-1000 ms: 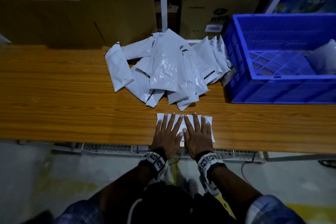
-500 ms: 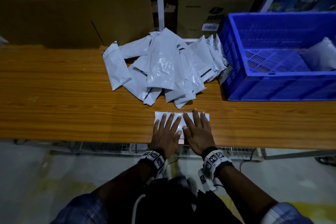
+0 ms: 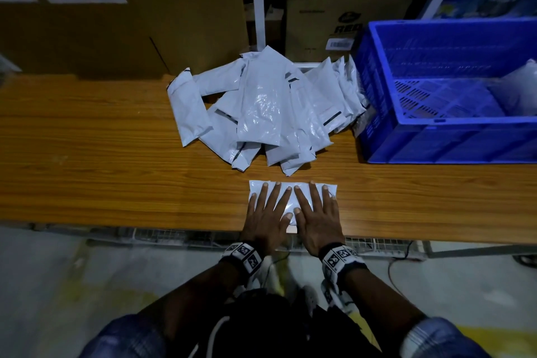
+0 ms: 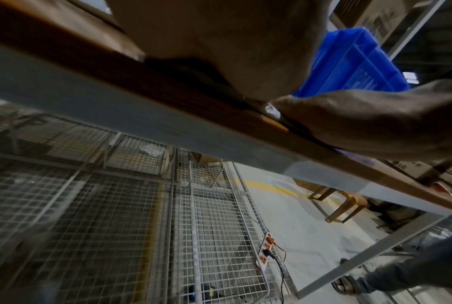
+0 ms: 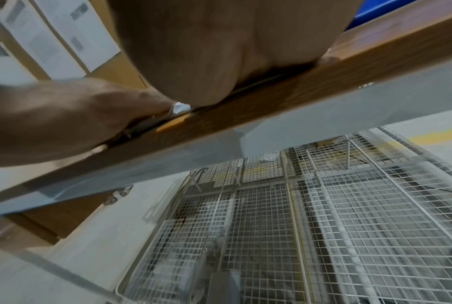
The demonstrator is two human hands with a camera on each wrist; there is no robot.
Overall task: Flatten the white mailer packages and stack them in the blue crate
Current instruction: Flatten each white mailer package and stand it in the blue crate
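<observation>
One white mailer (image 3: 290, 197) lies flat at the near edge of the wooden table (image 3: 87, 177). My left hand (image 3: 267, 212) and right hand (image 3: 315, 212) press on it side by side, palms down, fingers straight and spread. A loose pile of white mailers (image 3: 270, 113) sits behind it, mid-table. The blue crate (image 3: 447, 136) stands at the right and holds a white mailer (image 3: 520, 90) at its far right side. In the wrist views only my palms at the table edge show, with a sliver of the mailer (image 4: 270, 108) (image 5: 181, 107) between them.
Large cardboard boxes (image 3: 145, 23) stand behind the table at left. A white shelf frame (image 3: 257, 3) with a carton (image 3: 345, 17) is at the back. Wire mesh racks (image 4: 115, 205) and a power strip (image 4: 265, 253) lie on the floor under the table.
My hands stay pressed on the mailer and have slid slightly toward the table's near edge. The pile and the crate have not moved.
</observation>
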